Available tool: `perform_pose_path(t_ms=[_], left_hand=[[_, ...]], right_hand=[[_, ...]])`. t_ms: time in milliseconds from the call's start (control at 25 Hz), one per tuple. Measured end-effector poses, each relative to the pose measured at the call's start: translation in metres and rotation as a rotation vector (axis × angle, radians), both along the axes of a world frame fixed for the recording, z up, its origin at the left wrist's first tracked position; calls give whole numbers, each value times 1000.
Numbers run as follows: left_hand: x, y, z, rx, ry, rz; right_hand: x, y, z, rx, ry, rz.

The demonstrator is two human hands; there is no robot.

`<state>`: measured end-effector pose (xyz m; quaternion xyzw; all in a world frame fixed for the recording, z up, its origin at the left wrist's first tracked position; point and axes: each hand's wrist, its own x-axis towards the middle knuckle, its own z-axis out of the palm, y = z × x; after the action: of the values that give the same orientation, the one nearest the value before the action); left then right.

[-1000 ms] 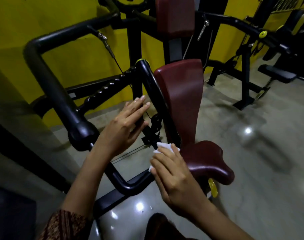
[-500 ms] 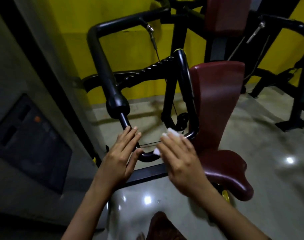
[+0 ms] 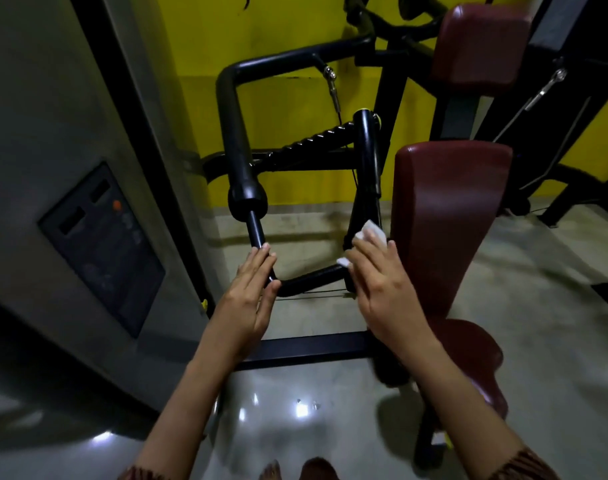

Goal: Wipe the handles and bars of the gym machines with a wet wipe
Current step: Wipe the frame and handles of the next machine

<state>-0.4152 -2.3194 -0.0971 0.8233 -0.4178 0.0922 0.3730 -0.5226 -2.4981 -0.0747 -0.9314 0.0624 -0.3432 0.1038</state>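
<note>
The left hand (image 3: pixel 248 299) is laid flat against the bent black handle bar (image 3: pixel 313 278), right at its near-left corner. Its fingers (image 3: pixel 261 263) are seen straight and together: nothing is gripped, the bar is only touched. Just beyond those fingertips, the thin upright run of the bar is met by a thick black collar (image 3: pixel 247 199).

Across the loop, the right hand (image 3: pixel 387 292) is pressed onto the bar's other corner, with the wet wipe (image 3: pixel 371 232) trapped underneath. The right fingers (image 3: pixel 368 252) are laid close together and almost straight over the wipe. A white fold is seen poking out past the fingertips, and a smaller white edge is shown at the thumb side. The thumb itself is hidden, so its grip cannot be told.

A thin cable (image 3: pixel 316 292) is stretched just below the bar, between the two hands. Just beside the right fingers, on their right, the maroon back pad (image 3: pixel 447 216) is stood upright, and the maroon seat (image 3: pixel 482 358) is seen back by the right wrist.

Well beyond both sets of fingertips, a ribbed black grip (image 3: pixel 316 140) and the yellow wall (image 3: pixel 278 32) are seen. Off to the left of the left fingers, a grey cabinet (image 3: pixel 53 133) with a dark control panel (image 3: pixel 101 244) is found. Glossy floor (image 3: pixel 555 306) is spread below it all.
</note>
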Motion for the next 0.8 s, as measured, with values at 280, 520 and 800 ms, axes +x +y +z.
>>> perform_pose_path(t_ms=[280, 520, 800], left_hand=[[-15, -9, 4, 20, -76, 79], [-2, -39, 22, 59, -65, -26], [17, -82, 37, 56, -94, -125]], right_hand=[[-20, -10, -5, 146, 18, 102], [21, -32, 36, 218, -114, 29], [56, -84, 53, -107, 132, 247]])
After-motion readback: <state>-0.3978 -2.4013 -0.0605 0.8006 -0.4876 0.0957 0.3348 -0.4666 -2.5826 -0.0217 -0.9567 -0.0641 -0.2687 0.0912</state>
